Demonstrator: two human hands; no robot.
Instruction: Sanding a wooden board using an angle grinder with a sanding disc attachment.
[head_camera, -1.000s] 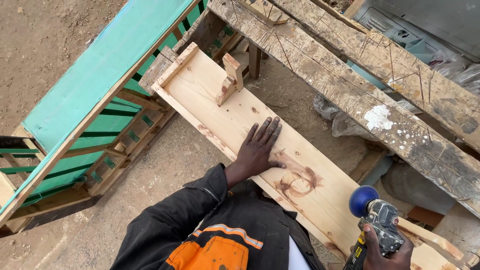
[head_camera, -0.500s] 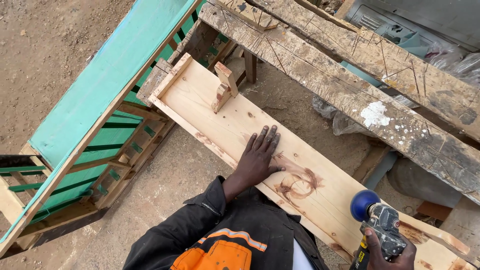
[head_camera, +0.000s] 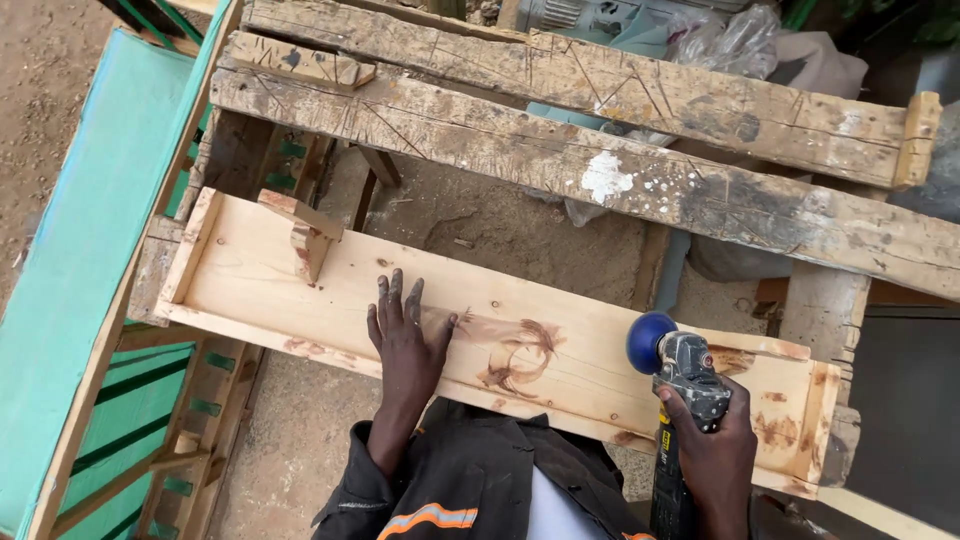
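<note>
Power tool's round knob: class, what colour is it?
Blue; the knob shows best in the head view, above the right hand.

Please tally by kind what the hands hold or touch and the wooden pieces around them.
Pale board under the left hand: 1
Power tool in the right hand: 1
Bracket on the board: 1
Weathered beams: 2
Green-painted frame: 1
Total: 6

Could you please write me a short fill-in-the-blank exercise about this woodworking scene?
1. The left hand lies flat on the pale ____.
2. The right hand grips a power tool with a round ____ knob.
3. A wooden bracket stands on the board, on the ____ hand's side.

Missing words: board; blue; left
</note>
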